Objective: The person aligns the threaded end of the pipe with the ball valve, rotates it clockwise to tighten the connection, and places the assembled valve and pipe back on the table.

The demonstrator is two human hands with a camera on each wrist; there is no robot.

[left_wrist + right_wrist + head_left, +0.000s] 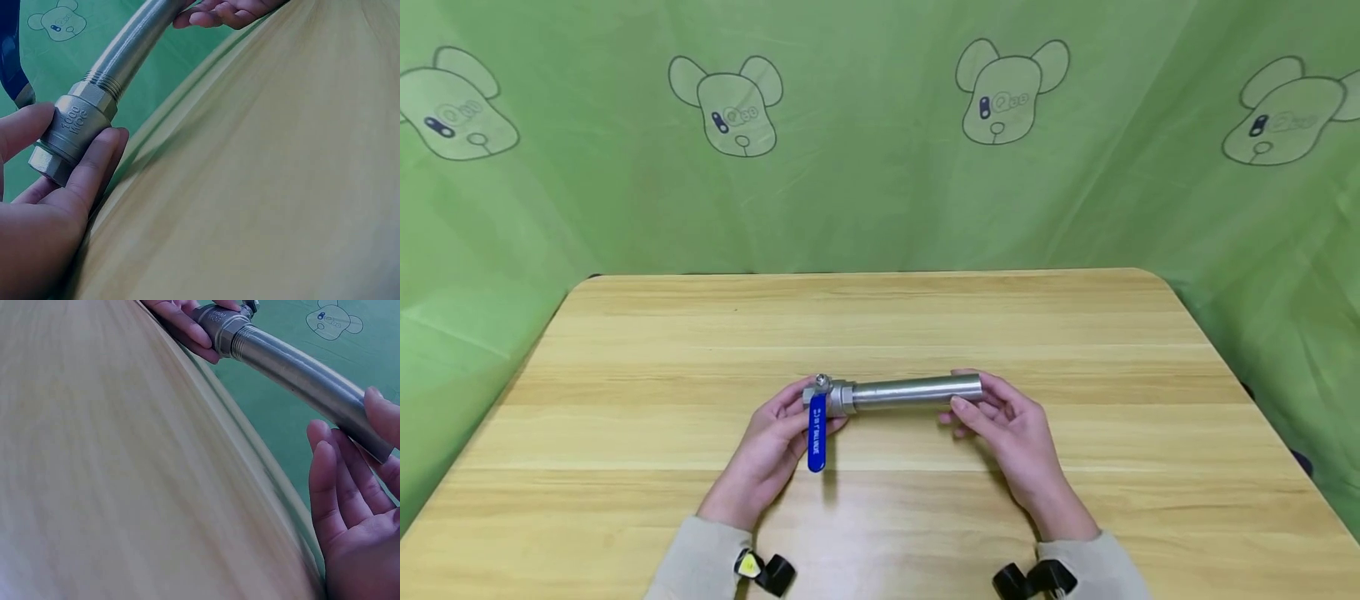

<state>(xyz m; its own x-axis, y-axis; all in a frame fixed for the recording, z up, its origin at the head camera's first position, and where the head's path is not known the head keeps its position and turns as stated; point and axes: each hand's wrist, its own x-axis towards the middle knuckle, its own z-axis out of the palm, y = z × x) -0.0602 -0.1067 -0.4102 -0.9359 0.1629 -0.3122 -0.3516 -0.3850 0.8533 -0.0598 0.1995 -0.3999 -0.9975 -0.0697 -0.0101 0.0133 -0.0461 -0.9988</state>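
Holding ball valve [842, 398] + steel pipe [917, 390] as one pc., roughly level, clear above table [880, 321]. L hand [767, 454]: thumb & fingers grasping valve body; blue lever [817, 437] points twd. person. R hand [1018, 435]: thumb & fingers pinching pipe's free end, grip looks light. Threads [103, 82] partly exposed at joint. Risk: if R pinch slips on smooth metal, free end prob. dips, twisting valve in L hand. Poss. also: shallow engagement -> wobble if hands pull out of line; can't tell depth.
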